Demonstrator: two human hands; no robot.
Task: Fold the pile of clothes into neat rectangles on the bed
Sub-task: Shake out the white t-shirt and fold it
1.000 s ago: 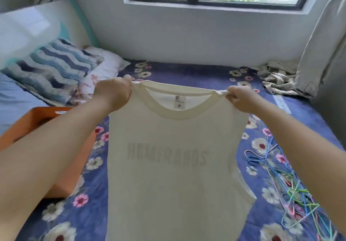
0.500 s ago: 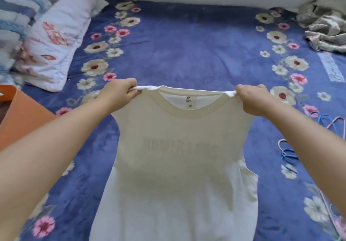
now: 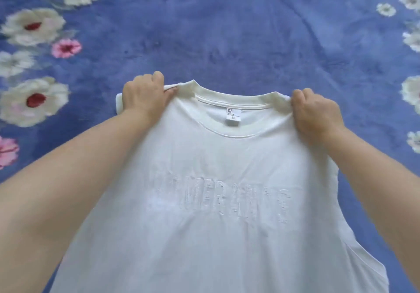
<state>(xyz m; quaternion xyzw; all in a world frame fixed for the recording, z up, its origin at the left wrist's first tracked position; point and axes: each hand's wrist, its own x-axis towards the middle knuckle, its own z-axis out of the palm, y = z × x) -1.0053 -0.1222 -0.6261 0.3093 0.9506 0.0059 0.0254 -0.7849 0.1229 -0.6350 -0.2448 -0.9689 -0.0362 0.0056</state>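
Note:
A cream-white sleeveless shirt (image 3: 218, 190) with a ribbed collar, a small neck label and raised lettering across the chest lies spread on the blue floral bedspread (image 3: 227, 42), collar away from me. My left hand (image 3: 145, 98) grips the shirt's left shoulder beside the collar. My right hand (image 3: 316, 113) grips the right shoulder in the same way. Both forearms reach in over the fabric from the bottom corners and cover the shirt's sides.
Blue bedspread stretches beyond the collar to the top of the view. Printed white and pink flowers run down its left (image 3: 34, 101) and right (image 3: 411, 90) borders.
The shirt hung in the air from both hands before; it has come down and now lies on the bedspread. My view has tilted down, so window, pillows, orange box and hangers left the frame.

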